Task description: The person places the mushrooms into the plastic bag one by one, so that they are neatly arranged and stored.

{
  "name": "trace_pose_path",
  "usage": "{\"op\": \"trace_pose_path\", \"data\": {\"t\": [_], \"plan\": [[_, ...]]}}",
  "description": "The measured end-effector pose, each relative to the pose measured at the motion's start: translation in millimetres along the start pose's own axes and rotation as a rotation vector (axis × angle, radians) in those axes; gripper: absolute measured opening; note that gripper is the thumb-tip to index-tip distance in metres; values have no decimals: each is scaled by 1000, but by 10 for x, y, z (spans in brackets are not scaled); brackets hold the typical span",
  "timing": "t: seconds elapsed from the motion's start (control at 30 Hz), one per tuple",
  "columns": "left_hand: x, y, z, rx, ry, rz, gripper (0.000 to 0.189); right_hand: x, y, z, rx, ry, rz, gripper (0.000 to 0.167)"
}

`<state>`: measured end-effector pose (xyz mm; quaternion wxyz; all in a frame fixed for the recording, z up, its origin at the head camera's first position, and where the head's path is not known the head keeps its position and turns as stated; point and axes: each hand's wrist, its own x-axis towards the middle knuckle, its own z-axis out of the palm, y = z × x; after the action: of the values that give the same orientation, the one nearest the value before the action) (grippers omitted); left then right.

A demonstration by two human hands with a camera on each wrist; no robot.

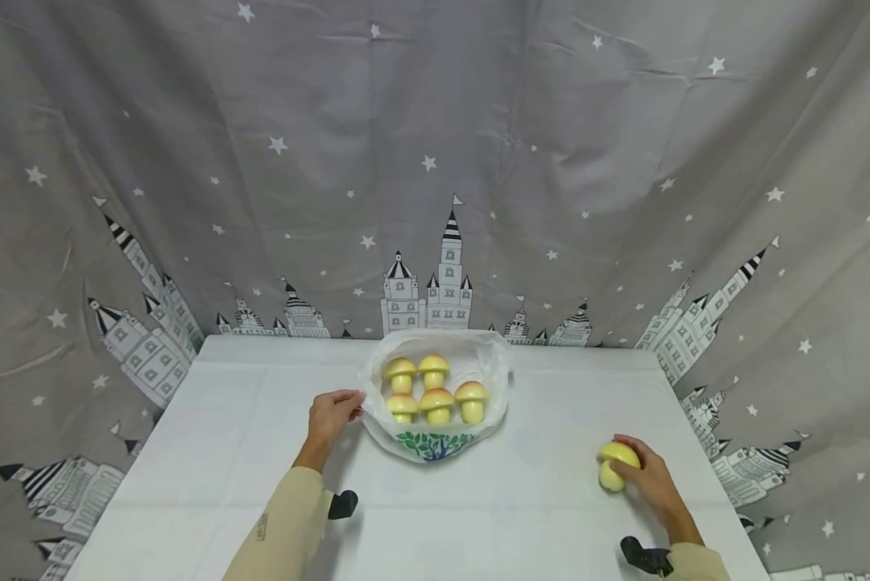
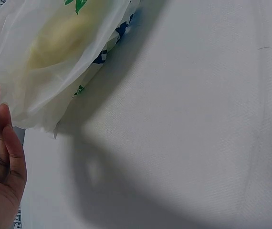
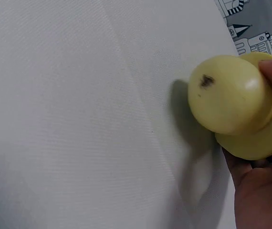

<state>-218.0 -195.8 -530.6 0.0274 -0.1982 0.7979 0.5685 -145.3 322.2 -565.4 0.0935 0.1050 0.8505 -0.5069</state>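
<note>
A white plastic bag [image 1: 435,446] with a green and blue tree print lies with its mouth wide, and several yellow toy mushrooms [image 1: 437,403] show inside. My left hand [image 1: 331,415] pinches the bag's left rim; from the left wrist, its fingers [image 2: 15,148] lie along the bag [image 2: 36,95], with the thumb hidden. Off to the right, my right hand [image 1: 649,476] grips another yellow toy mushroom [image 1: 612,466] by its cap. Seen from the right wrist, this mushroom [image 3: 226,95] points its rounded stem, marked with a dark spot, toward the middle of the view.
A white cloth covers the table [image 1: 420,532]. Behind and along both sides hangs a grey curtain [image 1: 297,202] printed with stars and castles. A black wrist mount [image 1: 343,505] sticks out beside the left sleeve, and a similar mount [image 1: 646,557] is at the right sleeve.
</note>
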Motion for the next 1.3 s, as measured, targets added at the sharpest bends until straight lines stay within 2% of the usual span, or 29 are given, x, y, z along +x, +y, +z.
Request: {"op": "trace_pose_path", "data": {"t": [0.17, 0.53, 0.97, 1.3], "plan": [[-4, 11, 8, -11, -3, 16, 31, -1, 12, 3, 27, 28, 25, 56], [11, -5, 0, -15, -5, 12, 31, -11, -2, 28, 16, 56, 53, 65], [5, 5, 7, -6, 4, 1, 31, 41, -45, 91, -16, 75, 19, 65], [5, -1, 13, -8, 5, 4, 30, 132, -144, 263, 38, 118, -24, 56]]}}
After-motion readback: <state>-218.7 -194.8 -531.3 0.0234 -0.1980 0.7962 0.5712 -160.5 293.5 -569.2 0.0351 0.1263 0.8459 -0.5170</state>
